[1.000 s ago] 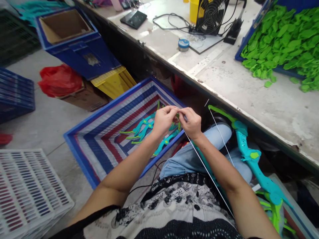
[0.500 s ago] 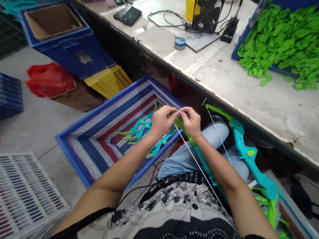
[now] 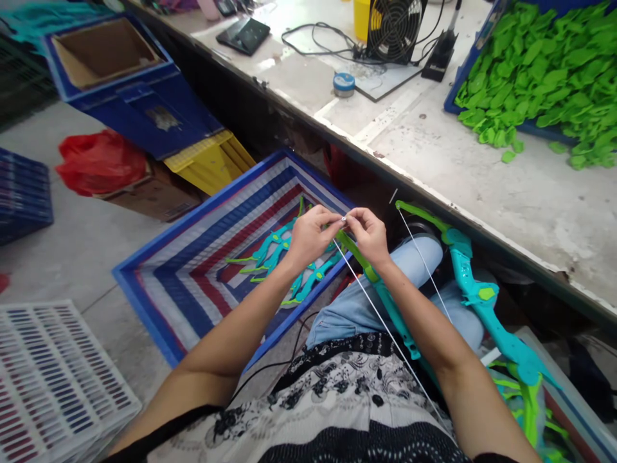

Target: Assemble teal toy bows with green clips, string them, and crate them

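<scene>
My left hand (image 3: 311, 236) and my right hand (image 3: 370, 236) meet fingertip to fingertip, both pinching the end of a white string (image 3: 369, 297) over the green tip of a toy bow (image 3: 357, 251). The knot or loop between the fingers is too small to make out. From there the string runs down taut toward my waist. The bow's teal part passes under my right forearm. To the right, another green-and-teal bow limb (image 3: 463, 260) with its own white string (image 3: 424, 257) lies across my legs; whether both limbs belong to one bow I cannot tell.
A blue-rimmed crate (image 3: 159, 292) with striped lining holds several green-and-teal bows (image 3: 274, 247) at left. The workbench (image 3: 482, 173) carries a fan (image 3: 395, 32), a blue-lidded tin (image 3: 344, 83) and a bin of green pieces (image 3: 544, 77). A white slatted basket (image 3: 62, 379) stands lower left.
My hands stay together at the bow tip, with small finger movements; a bit of white string now shows between the fingertips. The view has shifted slightly.
</scene>
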Demonstrator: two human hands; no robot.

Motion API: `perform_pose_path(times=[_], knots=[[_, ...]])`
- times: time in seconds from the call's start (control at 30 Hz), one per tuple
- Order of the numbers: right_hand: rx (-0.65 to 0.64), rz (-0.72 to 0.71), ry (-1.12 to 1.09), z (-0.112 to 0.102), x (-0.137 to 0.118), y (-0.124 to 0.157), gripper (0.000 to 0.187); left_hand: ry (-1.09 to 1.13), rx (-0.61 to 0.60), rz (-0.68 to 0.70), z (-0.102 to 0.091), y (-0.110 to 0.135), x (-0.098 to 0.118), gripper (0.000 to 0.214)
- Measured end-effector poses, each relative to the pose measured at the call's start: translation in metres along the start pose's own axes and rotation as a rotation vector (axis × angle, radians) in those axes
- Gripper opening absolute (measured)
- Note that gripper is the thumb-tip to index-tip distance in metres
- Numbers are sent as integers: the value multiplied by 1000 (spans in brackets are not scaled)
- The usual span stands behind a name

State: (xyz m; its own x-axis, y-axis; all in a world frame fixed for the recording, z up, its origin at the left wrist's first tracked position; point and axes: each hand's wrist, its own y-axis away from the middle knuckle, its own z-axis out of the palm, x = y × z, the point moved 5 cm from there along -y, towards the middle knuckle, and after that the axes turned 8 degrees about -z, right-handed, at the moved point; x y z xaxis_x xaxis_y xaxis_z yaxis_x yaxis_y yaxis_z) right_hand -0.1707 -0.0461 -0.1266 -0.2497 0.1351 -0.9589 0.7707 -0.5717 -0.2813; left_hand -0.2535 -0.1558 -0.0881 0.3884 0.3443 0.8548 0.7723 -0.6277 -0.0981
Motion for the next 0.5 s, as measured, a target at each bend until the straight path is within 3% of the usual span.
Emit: perform_pose_path(times=[0.17, 0.37, 0.5], knots=[[-43, -60, 55, -3, -3, 0, 17, 13, -95, 60, 0, 0, 4, 18], [-104, -195, 192, -5, -10, 1, 17, 71, -17, -68, -2, 1, 5, 17], [-174, -351, 265, -6, -20, 0, 21, 124, -43, -91, -2, 0, 6, 17]])
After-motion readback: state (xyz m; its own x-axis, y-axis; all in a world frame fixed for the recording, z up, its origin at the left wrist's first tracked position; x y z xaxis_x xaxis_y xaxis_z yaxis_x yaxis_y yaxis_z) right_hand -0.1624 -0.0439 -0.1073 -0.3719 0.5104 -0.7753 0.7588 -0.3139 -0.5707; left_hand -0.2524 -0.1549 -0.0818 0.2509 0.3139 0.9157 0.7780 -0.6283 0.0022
